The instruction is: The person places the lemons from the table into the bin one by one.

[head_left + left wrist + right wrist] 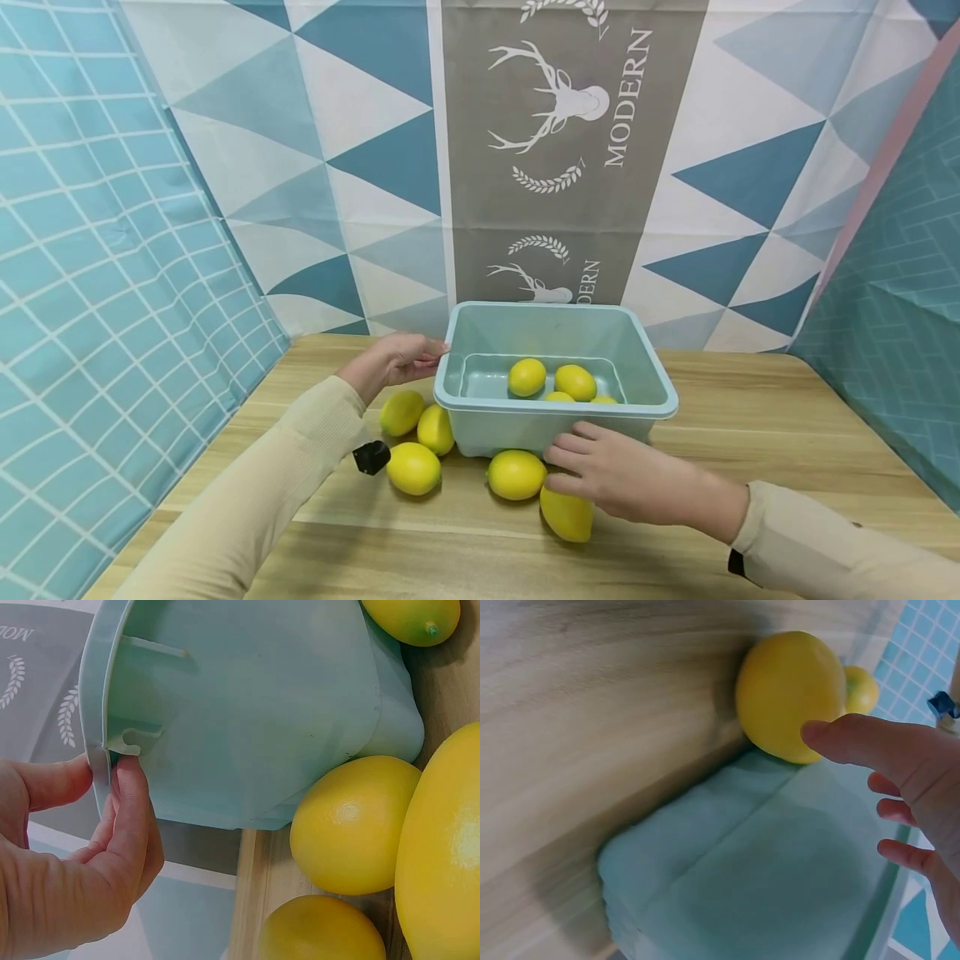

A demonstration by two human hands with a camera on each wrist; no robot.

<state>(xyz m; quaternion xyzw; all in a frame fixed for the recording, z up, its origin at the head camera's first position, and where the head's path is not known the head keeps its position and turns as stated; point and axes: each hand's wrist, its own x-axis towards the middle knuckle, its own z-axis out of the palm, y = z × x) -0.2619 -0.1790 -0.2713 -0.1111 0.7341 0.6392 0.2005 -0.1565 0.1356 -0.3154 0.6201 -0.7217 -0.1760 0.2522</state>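
Note:
A pale blue-green plastic bin [555,406] stands on the table, with several yellow lemons [527,377] inside. My left hand [397,360] pinches the bin's left rim [96,712] between thumb and fingers. In front of the bin, my right hand [615,475] hovers with loosely spread fingers and holds nothing. Beneath it lies a lemon [567,515], partly covered by the hand. Another lemon [516,475] sits just left of that, close to the bin's front wall. In the right wrist view the thumb [870,742] overlaps a lemon [789,690].
Three more lemons lie by the bin's left front corner, one at the back [402,413], one close to the bin [436,430] and one nearer me [413,468]. Patterned cloth [375,167] hangs behind the wooden table [757,433], with blue tiled-pattern cloth [97,250] at the left.

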